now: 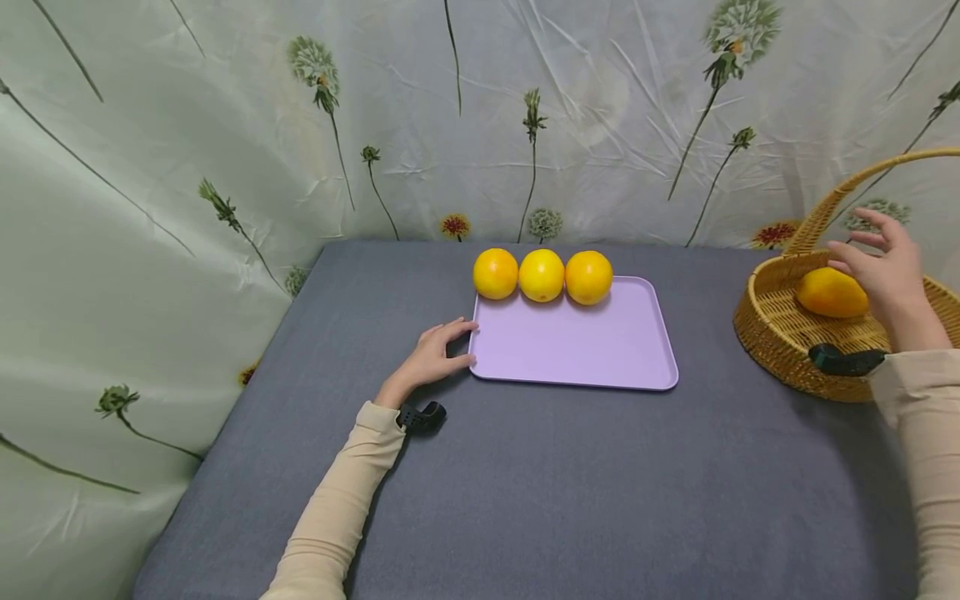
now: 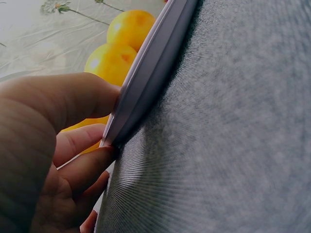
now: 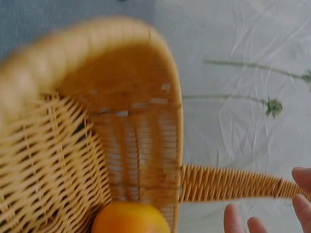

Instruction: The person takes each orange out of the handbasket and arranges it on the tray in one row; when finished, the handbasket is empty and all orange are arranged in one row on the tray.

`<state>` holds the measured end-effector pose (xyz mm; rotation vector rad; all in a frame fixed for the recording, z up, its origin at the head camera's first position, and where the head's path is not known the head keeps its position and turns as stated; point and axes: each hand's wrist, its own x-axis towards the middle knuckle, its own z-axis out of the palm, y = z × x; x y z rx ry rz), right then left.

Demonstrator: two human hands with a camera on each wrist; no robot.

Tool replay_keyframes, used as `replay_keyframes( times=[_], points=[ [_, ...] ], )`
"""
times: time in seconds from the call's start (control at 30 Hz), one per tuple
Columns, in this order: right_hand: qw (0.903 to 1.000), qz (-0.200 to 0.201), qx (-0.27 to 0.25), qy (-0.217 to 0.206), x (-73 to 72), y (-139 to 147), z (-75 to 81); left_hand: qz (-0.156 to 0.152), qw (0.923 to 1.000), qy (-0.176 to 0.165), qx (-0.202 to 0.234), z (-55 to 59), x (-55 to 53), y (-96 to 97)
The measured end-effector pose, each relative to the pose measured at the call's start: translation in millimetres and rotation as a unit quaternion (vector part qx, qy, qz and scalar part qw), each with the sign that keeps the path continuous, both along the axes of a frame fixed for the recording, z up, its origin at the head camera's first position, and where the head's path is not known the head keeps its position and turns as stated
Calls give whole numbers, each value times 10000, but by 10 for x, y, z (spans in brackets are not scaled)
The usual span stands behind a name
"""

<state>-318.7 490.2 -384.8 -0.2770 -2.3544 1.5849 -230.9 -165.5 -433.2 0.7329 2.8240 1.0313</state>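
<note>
My left hand (image 1: 435,357) rests at the left edge of a lilac tray (image 1: 570,354), its thumb and fingers spread apart along the rim. In the left wrist view the thumb and fingertips touch the tray's rim (image 2: 146,68). Three round orange-yellow fruits, likely oranges, sit in a row along the tray's back edge: a left one (image 1: 495,273), a middle one (image 1: 542,275) and a right one (image 1: 588,277). My right hand (image 1: 888,267) hovers over a wicker basket (image 1: 765,333), fingers loosely bent and holding nothing. Inside the basket lies a yellow-orange mango (image 1: 828,293), partly hidden by that hand.
The basket's tall arched handle (image 1: 847,185) rises beside the right hand. A grey cloth (image 1: 570,483) covers the table. Behind it hangs a pale curtain (image 1: 435,125) printed with flowers.
</note>
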Motion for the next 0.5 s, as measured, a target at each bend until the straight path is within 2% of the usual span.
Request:
replay_keyframes(
  times=[0.1,0.17,0.33,0.5],
  points=[
    [9997,-219,129,-46,-212,367,-242,6,10000,-26,13,-9,-5,-3],
    [9990,-407,156,-94,-248,459,-304,18,10000,-39,11,-15,-7,-7],
    [9962,-811,152,-271,-202,496,-327,22,10000,-54,-8,-17,-5,-10],
    [9878,-1254,612,-690,-180,559,-367,24,10000,-88,-30,-23,-14,-9]
  ],
)
